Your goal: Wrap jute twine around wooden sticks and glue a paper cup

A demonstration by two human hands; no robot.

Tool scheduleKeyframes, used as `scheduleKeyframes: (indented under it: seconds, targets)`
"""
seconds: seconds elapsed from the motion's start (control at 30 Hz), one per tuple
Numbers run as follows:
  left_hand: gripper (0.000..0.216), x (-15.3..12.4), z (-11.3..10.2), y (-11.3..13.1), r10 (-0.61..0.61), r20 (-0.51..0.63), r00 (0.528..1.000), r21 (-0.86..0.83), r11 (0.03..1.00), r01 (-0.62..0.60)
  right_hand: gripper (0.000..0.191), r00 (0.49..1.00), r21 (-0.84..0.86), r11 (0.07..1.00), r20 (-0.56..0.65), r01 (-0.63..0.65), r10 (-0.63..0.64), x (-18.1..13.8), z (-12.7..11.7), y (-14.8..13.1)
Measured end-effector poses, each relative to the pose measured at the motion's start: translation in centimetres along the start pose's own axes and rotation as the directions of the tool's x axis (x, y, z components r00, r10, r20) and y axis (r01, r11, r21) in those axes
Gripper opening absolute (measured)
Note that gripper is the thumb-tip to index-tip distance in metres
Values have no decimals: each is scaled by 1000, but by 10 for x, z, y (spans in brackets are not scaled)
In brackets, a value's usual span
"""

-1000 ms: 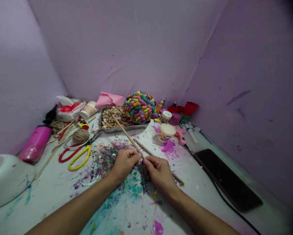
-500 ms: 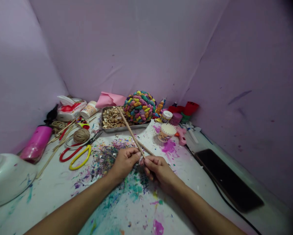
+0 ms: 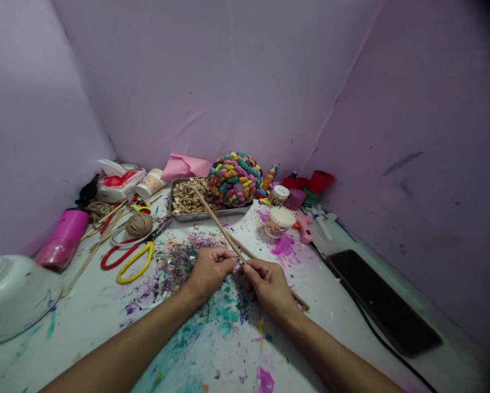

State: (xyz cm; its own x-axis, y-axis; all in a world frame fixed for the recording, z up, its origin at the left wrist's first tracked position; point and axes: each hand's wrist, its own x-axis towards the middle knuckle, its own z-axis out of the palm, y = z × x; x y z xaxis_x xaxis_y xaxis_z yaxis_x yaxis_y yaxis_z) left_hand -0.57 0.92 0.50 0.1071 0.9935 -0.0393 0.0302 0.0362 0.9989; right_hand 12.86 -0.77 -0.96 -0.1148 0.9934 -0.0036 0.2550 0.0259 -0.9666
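My left hand (image 3: 208, 271) and my right hand (image 3: 268, 283) meet over the paint-splattered table, both pinched on thin wooden sticks (image 3: 217, 221). One stick rises from my fingers toward the metal tray (image 3: 207, 214) of shells. A second stick lies low and runs past my right hand to the lower right. Behind the tray sits a ball of multicoloured pieces (image 3: 234, 178).
Yellow scissors (image 3: 134, 263) and red scissors (image 3: 114, 256), a twine ball (image 3: 139, 224), a pink bottle (image 3: 60, 238) and a white bowl (image 3: 12, 296) lie left. A paper cup (image 3: 279, 221), paint jars (image 3: 294, 198) and a pink glue gun (image 3: 304, 225) stand right; a dark phone (image 3: 382, 299) lies far right.
The raised stick swung its far end right, then slightly back left. My hands stayed in place, pinched together on the sticks.
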Motion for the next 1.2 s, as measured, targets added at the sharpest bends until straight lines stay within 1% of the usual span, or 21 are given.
scheduleKeyframes:
  seconds: [0.1,0.17,0.3,0.4,0.43,0.5,0.57,0.63,0.73,0.8,0.83,0.97,1.2]
  targets:
    - [17,0,0,0,-12,0,1000,-5,1000,12,24,997,-71,995,-37,70,-73,-3,-1,-1]
    - [19,-1,0,1,-18,5,1000,-6,1000,18,24,987,-170,975,-57,142,-153,-6,-2,-3]
    - [25,-2,0,3,-19,1,1000,-5,1000,19,27,938,-430,854,-44,294,-345,-12,-1,-7]
    - [25,-3,1,3,-28,-26,999,-6,1000,28,23,925,-469,820,-19,327,-380,-13,0,-7]
    - [23,-3,1,3,-32,-36,999,-8,999,32,23,929,-456,830,-17,321,-369,-12,0,-7]
    - [20,-3,1,2,-39,-49,998,-16,999,39,22,950,-376,882,-10,284,-311,-10,0,-4]
    - [18,-2,1,1,-46,-50,998,-30,999,44,23,979,-217,954,20,205,-205,-7,0,-3]
    - [16,-2,0,1,-50,-43,998,-47,998,48,30,991,-75,991,85,114,-107,-6,0,-3]
    - [15,-3,0,2,-55,-21,998,-60,997,54,34,984,82,996,176,-44,29,-5,0,-8]
    - [17,-3,0,3,-57,0,998,-63,996,57,32,976,164,977,194,-135,102,-5,-1,-11]
    - [18,-3,0,3,-59,11,998,-67,996,60,31,974,192,968,187,-160,124,-4,-1,-12]
    - [17,-1,1,-1,-75,44,996,-89,993,79,31,988,190,972,102,-137,119,-1,-2,-12]
    - [16,3,1,-6,-102,47,994,-103,989,106,24,999,101,994,-5,-48,49,-2,2,-2]
